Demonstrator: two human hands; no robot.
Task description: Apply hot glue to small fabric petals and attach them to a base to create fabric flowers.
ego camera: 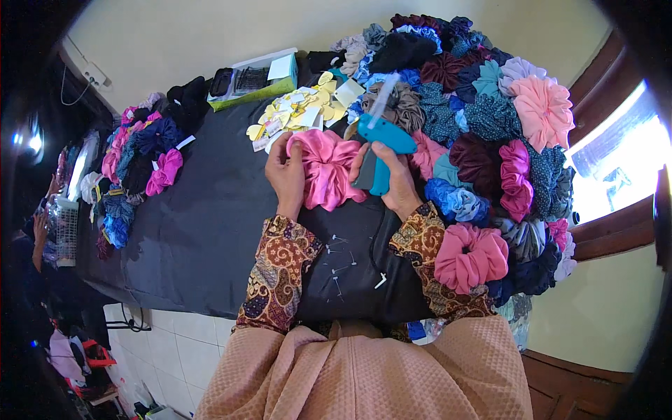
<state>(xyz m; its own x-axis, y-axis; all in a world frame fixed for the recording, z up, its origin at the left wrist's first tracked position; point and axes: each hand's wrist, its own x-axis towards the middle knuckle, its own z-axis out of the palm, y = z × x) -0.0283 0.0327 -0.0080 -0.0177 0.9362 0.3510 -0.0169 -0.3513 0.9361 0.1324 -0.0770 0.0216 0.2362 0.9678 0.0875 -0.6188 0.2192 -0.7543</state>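
My left hand (286,176) pinches the left edge of a pink satin scrunchie (329,173) between thumb and fingers. In my right hand (396,184) is a teal tagging gun (387,137), with a strip of clear plastic fasteners rising from its top. The gun is beside the scrunchie's right edge; whether its needle is in the fabric is hidden. Behind the scrunchie spreads a heap of yellow and white tags (299,110). Several loose plastic tag fasteners (337,271) lie on the black cloth between my forearms.
Many scrunchies (472,173) are piled along the right side. A smaller heap of scrunchies (142,152) lies at left. An open box (257,79) stands at the back by the wall. A black cord with a white end (380,281) lies near my right sleeve. Another person's hand (40,226) shows far left.
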